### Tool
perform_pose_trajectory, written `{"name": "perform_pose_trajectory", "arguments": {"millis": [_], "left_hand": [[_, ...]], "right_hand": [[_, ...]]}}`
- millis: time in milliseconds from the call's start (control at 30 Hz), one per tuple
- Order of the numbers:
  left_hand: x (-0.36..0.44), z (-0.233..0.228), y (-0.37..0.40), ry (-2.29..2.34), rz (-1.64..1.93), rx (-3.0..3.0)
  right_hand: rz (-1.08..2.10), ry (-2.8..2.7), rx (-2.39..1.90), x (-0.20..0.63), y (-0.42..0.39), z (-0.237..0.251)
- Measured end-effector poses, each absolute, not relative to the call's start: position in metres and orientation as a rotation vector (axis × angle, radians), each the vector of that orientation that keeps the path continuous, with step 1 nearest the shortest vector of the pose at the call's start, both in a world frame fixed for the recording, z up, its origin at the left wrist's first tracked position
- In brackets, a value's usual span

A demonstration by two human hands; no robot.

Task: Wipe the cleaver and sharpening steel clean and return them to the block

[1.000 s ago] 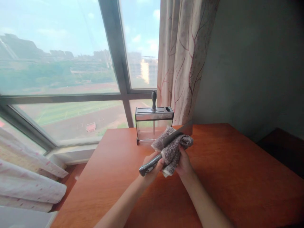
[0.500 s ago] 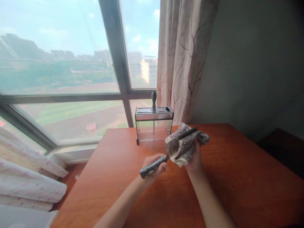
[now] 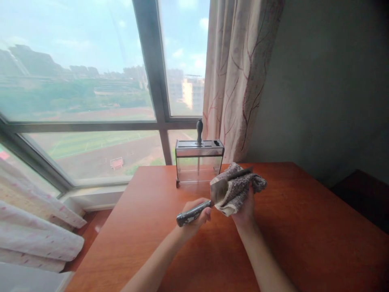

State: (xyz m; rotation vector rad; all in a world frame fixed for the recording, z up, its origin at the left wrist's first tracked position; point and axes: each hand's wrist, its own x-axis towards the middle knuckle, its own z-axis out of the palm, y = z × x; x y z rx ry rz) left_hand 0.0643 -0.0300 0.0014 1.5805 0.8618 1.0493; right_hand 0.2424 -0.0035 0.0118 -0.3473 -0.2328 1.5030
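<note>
Knife (image 3: pixel 212 198), held above the near middle of the bench (image 3: pixel 304 235), blade pointing away and to the right, handle toward the person. Its dark handle is enclosed by the left hand (image 3: pixel 194 214), whose fingers (image 3: pixel 204 215) are clenched around it. The blade is wrapped for most of its length in a mottled grey cloth (image 3: pixel 237 188); only the broad part near the handle and a thin edge at the far end show. The right hand (image 3: pixel 244 209) holds the cloth from below and behind, its fingers grasping the fabric against the blade; the fingertips themselves are hidden by the folds. Both forearms enter from the lower edge of the view. Behind the hands, at the far edge of the bench, stands a clear-walled knife block (image 3: pixel 199 160) with a metal top, one dark handle (image 3: pixel 199 130) rising upright from a slot. Beyond it, a window (image 3: pixel 91 81); to its right, a patterned curtain (image 3: pixel 237 73) hangs beside a plain wall (image 3: pixel 328 81).
</note>
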Motion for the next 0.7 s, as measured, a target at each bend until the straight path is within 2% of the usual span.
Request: {"name": "perform_pose_trajectory", "arguments": {"millis": [367,700], "left_hand": [[0.064,-0.004,-0.028,1.008,1.170,1.593],[0.059,-0.004,-0.023,1.033,1.225,1.600]], "right_hand": [[1.673,-0.268,-0.436,0.199,-0.015,-0.005],[1.543,-0.540,-0.598,0.189,-0.028,0.004]]}}
